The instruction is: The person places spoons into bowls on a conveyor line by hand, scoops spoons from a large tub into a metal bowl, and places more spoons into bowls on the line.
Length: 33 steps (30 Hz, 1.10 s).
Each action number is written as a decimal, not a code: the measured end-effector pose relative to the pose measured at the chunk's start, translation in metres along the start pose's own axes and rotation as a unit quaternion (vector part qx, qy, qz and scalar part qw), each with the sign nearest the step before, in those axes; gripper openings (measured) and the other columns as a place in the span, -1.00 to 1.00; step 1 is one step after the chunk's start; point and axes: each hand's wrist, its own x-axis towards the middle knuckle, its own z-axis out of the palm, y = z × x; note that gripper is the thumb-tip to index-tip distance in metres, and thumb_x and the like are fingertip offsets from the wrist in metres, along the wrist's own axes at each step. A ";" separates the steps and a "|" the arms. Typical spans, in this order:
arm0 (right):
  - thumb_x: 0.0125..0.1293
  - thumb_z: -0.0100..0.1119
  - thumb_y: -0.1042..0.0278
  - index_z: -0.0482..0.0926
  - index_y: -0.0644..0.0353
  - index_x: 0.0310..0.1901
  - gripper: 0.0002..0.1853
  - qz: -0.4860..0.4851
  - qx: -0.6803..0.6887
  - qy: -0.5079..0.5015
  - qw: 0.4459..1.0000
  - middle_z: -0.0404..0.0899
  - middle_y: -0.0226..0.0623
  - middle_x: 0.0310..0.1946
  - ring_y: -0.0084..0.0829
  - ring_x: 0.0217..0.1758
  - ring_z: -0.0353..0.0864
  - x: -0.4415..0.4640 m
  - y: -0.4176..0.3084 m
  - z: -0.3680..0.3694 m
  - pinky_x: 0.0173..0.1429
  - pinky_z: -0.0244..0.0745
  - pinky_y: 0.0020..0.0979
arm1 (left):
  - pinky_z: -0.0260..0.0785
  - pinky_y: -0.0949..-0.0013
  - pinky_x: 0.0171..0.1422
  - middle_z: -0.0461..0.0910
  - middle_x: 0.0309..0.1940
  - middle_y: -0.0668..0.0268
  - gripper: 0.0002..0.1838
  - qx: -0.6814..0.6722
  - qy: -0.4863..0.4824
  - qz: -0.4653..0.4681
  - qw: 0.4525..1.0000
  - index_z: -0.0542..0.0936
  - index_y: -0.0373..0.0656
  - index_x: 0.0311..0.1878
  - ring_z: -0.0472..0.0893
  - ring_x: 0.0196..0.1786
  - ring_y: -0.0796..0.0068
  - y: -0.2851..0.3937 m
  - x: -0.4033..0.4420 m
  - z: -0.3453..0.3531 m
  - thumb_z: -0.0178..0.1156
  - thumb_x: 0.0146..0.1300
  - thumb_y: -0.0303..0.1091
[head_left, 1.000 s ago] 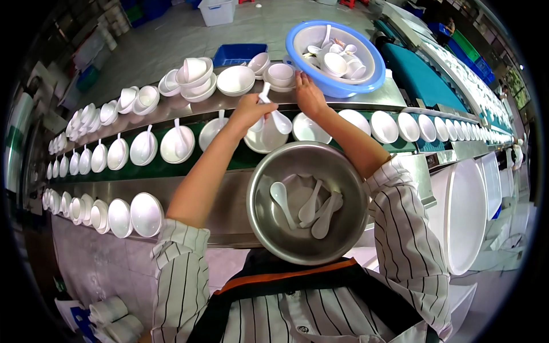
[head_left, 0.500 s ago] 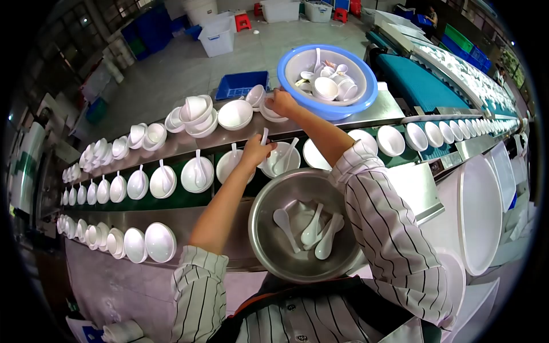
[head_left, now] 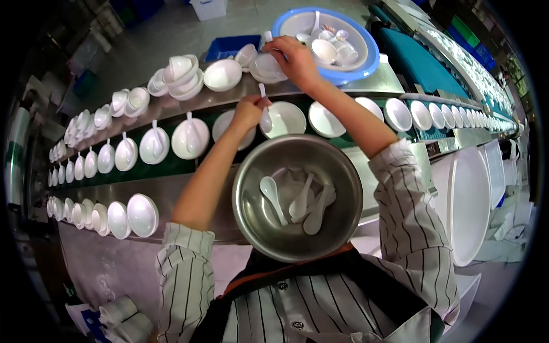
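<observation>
My left hand (head_left: 251, 111) is closed around a white soup spoon (head_left: 266, 121), whose handle sticks up above the fingers. The spoon's end hangs over the left edge of a white bowl (head_left: 287, 120) on the belt. Farther out, my right hand (head_left: 293, 57) pinches a second white spoon (head_left: 268, 36); only its handle end shows. It is just above a small stack of white bowls (head_left: 264, 68) on the metal ledge. Close to my body stands a steel basin (head_left: 243, 220) with several white spoons (head_left: 273, 200) inside.
A green belt (head_left: 168, 167) carries a row of bowls, those on the left with spoons. Stacked bowls (head_left: 183, 77) line the far ledge, and more bowls (head_left: 143, 215) line the near one. A blue basin (head_left: 372, 57) holding bowls and spoons stands at the far right, beside a blue crate (head_left: 220, 48).
My right hand has risen from beside the ledge bowls to above them, and a spoon handle now shows there. My left hand still holds its spoon, now lower against a bowl. The view has tilted down.
</observation>
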 end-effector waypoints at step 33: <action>0.24 0.08 0.25 0.54 0.30 -0.23 -0.75 0.331 -0.036 -0.359 0.872 0.58 0.00 -0.44 -0.03 -0.30 0.60 -0.077 -0.027 -0.208 -0.18 0.48 -0.16 | 0.31 0.60 -0.53 0.52 -0.52 0.42 -0.86 -0.046 -0.173 0.027 0.983 0.54 -0.22 -0.26 0.46 -0.55 0.68 0.144 -0.011 -0.007 0.21 0.19 -0.36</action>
